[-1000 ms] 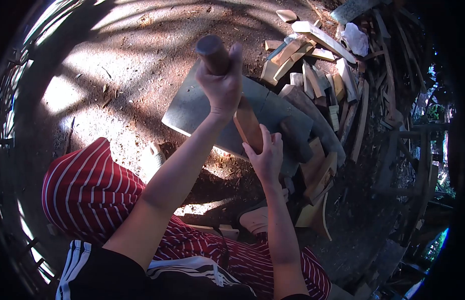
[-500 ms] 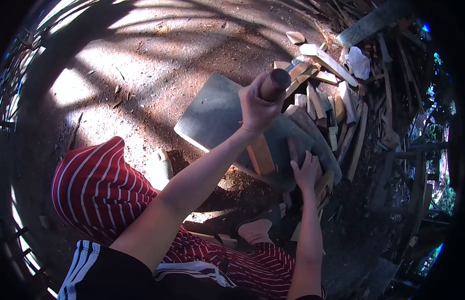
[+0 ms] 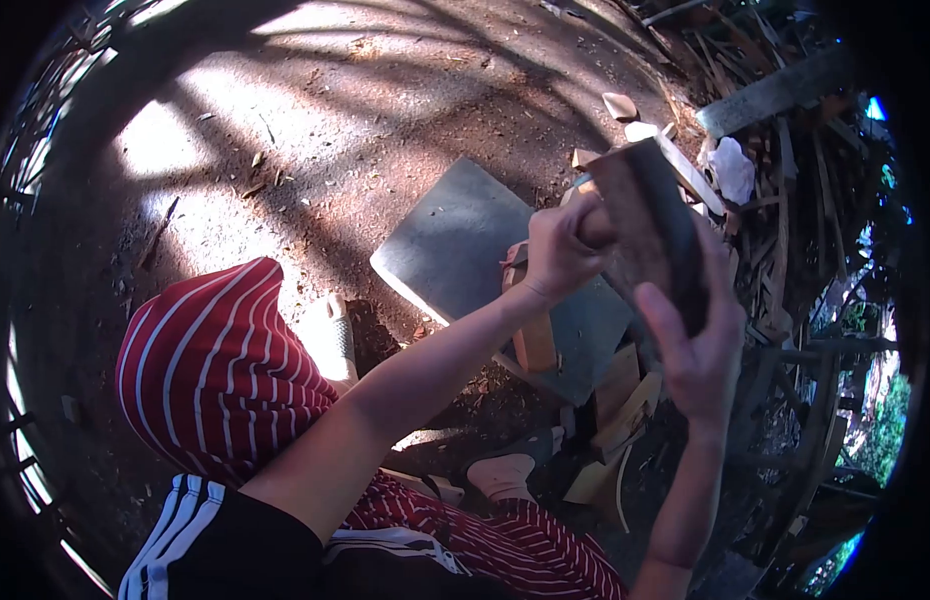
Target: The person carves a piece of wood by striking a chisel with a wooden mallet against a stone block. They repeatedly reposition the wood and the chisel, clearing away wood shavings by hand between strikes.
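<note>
My left hand [image 3: 568, 243] is closed around a thick wooden handle [image 3: 597, 226], its pale end showing past the fist. Below that wrist a reddish-brown wooden block [image 3: 534, 338] stands over a grey flat slab [image 3: 450, 235]; its link to the handle is hidden behind the hand. My right hand [image 3: 703, 350] grips a dark piece of wood [image 3: 653, 225] by its lower right side, thumb on the near face and fingers behind. The dark wood is raised above the slab and overlaps the handle's end in this view.
Split wood pieces [image 3: 690, 172] and a whitish lump [image 3: 731, 170] lie beyond the hands at the upper right, near a grey plank [image 3: 770, 92]. Curved wood offcuts [image 3: 615, 445] lie by my foot [image 3: 502, 475]. My striped trouser knee [image 3: 215, 365] rises at the left.
My right hand has taken hold of the dark piece of wood and lifted it off the slab. My left hand has moved right and lower, the handle tipping toward the dark wood.
</note>
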{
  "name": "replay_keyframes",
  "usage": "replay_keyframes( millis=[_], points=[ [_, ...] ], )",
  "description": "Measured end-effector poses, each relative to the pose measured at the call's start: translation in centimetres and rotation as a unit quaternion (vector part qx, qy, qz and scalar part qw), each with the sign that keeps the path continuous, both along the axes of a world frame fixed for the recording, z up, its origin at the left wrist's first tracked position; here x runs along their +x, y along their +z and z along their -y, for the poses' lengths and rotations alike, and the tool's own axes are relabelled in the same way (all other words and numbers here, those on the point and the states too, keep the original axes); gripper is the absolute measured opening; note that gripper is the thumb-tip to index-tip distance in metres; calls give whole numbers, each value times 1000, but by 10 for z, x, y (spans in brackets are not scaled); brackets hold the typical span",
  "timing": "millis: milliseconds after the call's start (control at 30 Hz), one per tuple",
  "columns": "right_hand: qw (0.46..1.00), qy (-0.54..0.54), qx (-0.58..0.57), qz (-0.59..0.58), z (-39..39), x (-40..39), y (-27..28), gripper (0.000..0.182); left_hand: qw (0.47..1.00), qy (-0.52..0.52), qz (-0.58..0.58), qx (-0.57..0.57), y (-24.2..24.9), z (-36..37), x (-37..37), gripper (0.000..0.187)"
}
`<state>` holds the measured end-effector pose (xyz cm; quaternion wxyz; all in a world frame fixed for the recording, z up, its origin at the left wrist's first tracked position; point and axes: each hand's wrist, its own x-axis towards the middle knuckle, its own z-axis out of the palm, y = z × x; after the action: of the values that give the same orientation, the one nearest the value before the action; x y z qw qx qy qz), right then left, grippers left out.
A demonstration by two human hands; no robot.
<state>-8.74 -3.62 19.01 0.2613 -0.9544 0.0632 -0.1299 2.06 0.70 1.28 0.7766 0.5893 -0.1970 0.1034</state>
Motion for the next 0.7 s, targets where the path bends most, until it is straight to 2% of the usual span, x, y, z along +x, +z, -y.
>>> replay_keyframes(
  millis=[67, 133, 200, 267, 300, 333, 400, 433, 467, 500, 533, 600, 667, 700],
  points=[
    [994, -7, -18, 104, 0, -1, 11, 69, 999, -16, 3, 37, -3, -1, -3, 33],
    [962, -109, 156, 195, 5, -14, 6, 72, 1000, -7, 2, 28, -4, -1, -4, 34],
    [989, -11, -83, 118, 12, -5, -9, 71, 1000, -2, 9, 21, -2, 0, -2, 25],
    [999, -27, 0, -24, 7, -1, -10, 69, 1000, -6, 2, 14, 1, -1, -5, 29],
    [999, -23, -23, -17, 5, 1, 2, 65, 1000, -5, -7, 8, 1, 0, 0, 32],
    [998, -20, -44, 46, 5, 1, 6, 62, 1000, 1, -13, 10, -2, 1, 0, 32],
    [970, -49, 213, 108, 16, -11, 11, 59, 999, 3, 20, 36, 1, 0, -6, 30],
    [970, -49, 213, 104, 17, -12, 6, 59, 999, -1, 12, 44, 2, 2, -8, 29],
    [995, -29, 39, 86, 7, -7, 1, 59, 999, -1, 11, 42, 1, 1, -8, 29],
    [988, -7, -138, 69, 3, -3, -3, 59, 999, -7, 8, 49, 0, 1, -7, 29],
    [994, -30, -96, 34, 13, -5, -22, 61, 998, -15, 6, 58, 0, 2, -6, 30],
    [998, -19, -59, -13, 15, -4, 4, 64, 998, -16, 24, 48, 2, 5, -5, 30],
    [990, -81, 55, 99, 27, -15, 8, 64, 998, -24, 22, 48, -5, 4, -11, 30],
    [975, -94, 156, 128, 33, -27, 8, 64, 998, -28, 31, 54, -5, 5, -10, 30]
  ],
)
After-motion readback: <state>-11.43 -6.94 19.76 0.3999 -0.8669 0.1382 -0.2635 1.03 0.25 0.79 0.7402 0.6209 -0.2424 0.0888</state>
